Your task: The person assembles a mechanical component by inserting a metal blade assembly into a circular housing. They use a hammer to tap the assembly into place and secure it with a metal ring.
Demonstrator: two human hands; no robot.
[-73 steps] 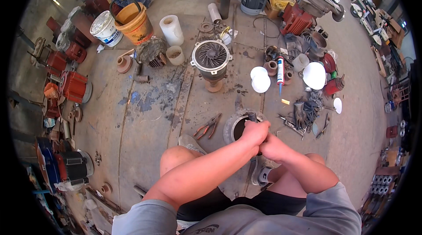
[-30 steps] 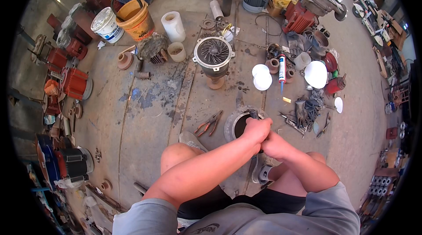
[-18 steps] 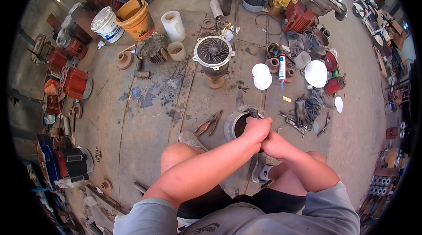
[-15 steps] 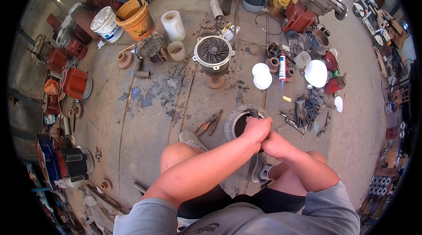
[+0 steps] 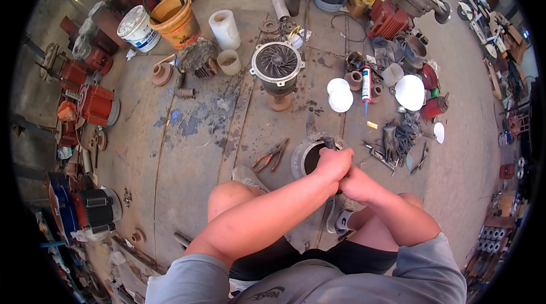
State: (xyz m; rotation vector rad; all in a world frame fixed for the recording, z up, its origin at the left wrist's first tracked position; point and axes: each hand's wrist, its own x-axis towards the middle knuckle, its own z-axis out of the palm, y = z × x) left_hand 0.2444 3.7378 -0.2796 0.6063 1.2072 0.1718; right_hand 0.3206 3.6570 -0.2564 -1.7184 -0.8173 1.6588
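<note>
The left hand (image 5: 334, 163) is closing over a dark bar (image 5: 329, 143), one end of which is projecting beyond the knuckles; no gap is showing in that grip. The right hand (image 5: 358, 183) is pressing up against the left from behind and to its right. Its fingers are lying out of sight, so how far it is closed, and on what, cannot be told.

The casing (image 5: 297, 163) is sitting on the floor (image 5: 193, 190) ahead of the person, its round mouth facing up and its rim passing partly beneath the hands. From the grip it is lying mainly to the left and slightly forward — the left hand is standing nearer the mouth, the right farther out. The bar's visible end is pointing away from the person and a little leftward, overlapping the casing's right side; contact there cannot be confirmed — the hands are hiding most of its length. Pliers (image 5: 276, 150) are lying just left of the casing.
</note>
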